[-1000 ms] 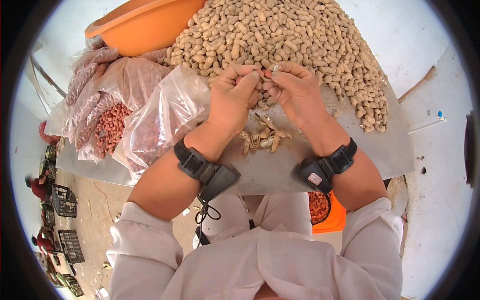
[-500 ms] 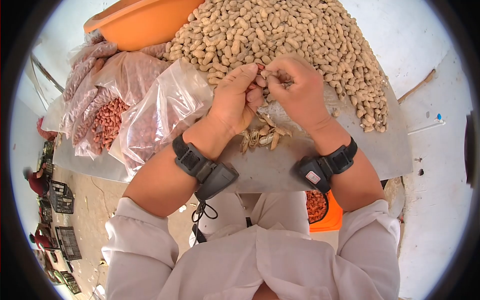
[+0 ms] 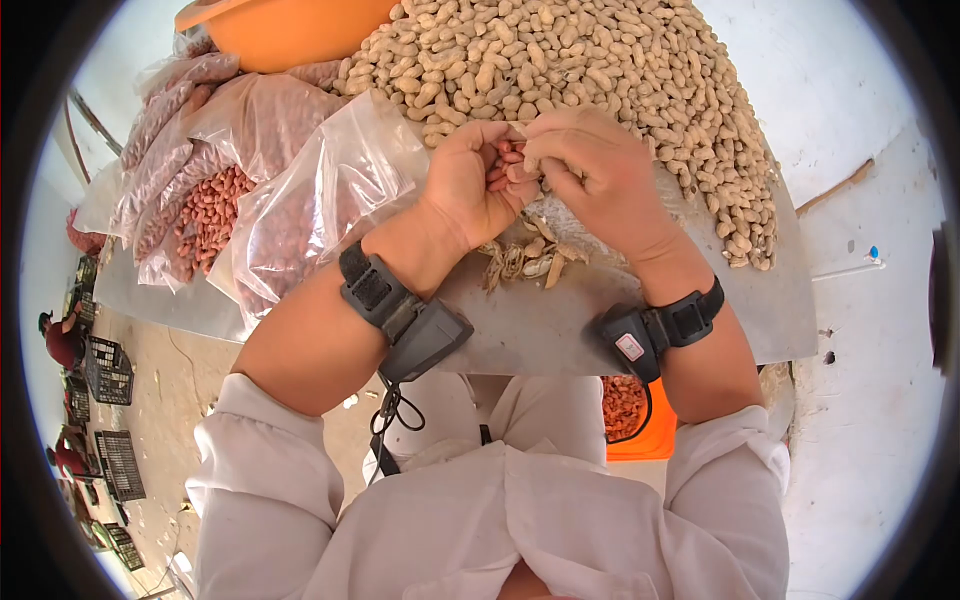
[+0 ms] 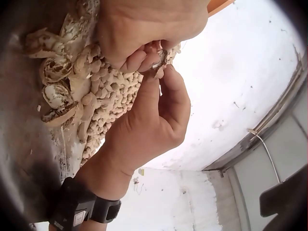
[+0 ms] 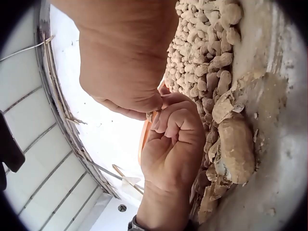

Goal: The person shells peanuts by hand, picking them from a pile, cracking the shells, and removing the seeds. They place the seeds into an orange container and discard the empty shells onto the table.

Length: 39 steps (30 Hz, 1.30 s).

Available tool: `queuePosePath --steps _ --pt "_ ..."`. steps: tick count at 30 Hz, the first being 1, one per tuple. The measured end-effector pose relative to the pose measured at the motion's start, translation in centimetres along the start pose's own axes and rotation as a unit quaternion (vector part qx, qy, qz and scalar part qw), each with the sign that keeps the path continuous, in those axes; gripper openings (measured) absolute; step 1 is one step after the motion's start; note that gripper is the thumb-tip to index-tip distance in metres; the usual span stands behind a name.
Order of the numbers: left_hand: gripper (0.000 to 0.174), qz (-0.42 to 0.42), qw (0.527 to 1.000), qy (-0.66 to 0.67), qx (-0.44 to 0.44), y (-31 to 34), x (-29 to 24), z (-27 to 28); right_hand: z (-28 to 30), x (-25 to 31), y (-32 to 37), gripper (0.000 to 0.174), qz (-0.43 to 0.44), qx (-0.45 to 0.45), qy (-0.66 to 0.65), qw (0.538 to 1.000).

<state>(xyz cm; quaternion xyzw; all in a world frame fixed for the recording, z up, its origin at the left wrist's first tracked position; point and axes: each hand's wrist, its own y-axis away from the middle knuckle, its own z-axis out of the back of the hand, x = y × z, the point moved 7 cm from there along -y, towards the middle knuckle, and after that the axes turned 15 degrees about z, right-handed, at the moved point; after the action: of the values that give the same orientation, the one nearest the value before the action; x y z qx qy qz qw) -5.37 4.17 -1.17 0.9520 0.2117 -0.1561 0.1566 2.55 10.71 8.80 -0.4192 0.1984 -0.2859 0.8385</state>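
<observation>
Over the table's middle, my left hand (image 3: 458, 190) holds several red peanut kernels (image 3: 497, 181) in its curled fingers. My right hand (image 3: 598, 175) meets it at the fingertips. Thumb and forefinger of the right hand pinch a cracked peanut shell (image 4: 162, 59), which shows in the left wrist view right against the left fingertips. Below the hands lies a small heap of broken peanut shells (image 3: 528, 258), larger in the right wrist view. Just beyond the hands rises a big pile of unshelled peanuts (image 3: 610, 60).
Clear plastic bags (image 3: 330, 200) of red kernels lie at the left, beside an orange basin (image 3: 300, 35). Under the metal table's edge (image 3: 540, 350) stands an orange container (image 3: 655, 430) with reddish contents. Black crates (image 3: 108, 370) and people are far left.
The right hand has turned palm down and moved over the left fingertips. The left hand has rolled palm up, so the red kernels in it now show. The view has shifted slightly.
</observation>
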Motion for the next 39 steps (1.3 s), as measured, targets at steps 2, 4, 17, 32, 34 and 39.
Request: queuePosePath --steps 2,4,17,32,34,39 --pt "0.018 0.010 1.000 -0.005 0.013 0.2 0.1 -0.5 0.2 -1.0 0.6 0.015 -0.052 -0.028 -0.045 0.997" --pt "0.017 0.025 0.999 -0.036 0.010 0.0 0.1 -0.4 0.5 -2.9 1.8 0.014 -0.222 -0.051 -0.141 0.963" --pt "0.020 -0.016 0.991 -0.133 -0.015 0.2 -0.7 -0.1 2.0 -5.9 4.9 0.018 -0.327 0.262 -0.159 0.894" --pt "0.015 -0.021 0.986 -0.167 -0.021 0.0 -0.7 -0.1 -0.3 -6.6 5.7 0.018 -0.328 0.196 -0.155 0.911" --pt "0.014 -0.026 0.981 -0.192 -0.024 0.0 -0.4 -0.3 0.1 -6.8 5.2 0.017 -0.353 0.063 -0.251 0.899" --pt "0.014 -0.066 0.970 -0.230 -0.039 0.6 0.1 -1.1 -0.4 -5.7 4.4 0.013 -0.378 -0.166 -0.412 0.812"
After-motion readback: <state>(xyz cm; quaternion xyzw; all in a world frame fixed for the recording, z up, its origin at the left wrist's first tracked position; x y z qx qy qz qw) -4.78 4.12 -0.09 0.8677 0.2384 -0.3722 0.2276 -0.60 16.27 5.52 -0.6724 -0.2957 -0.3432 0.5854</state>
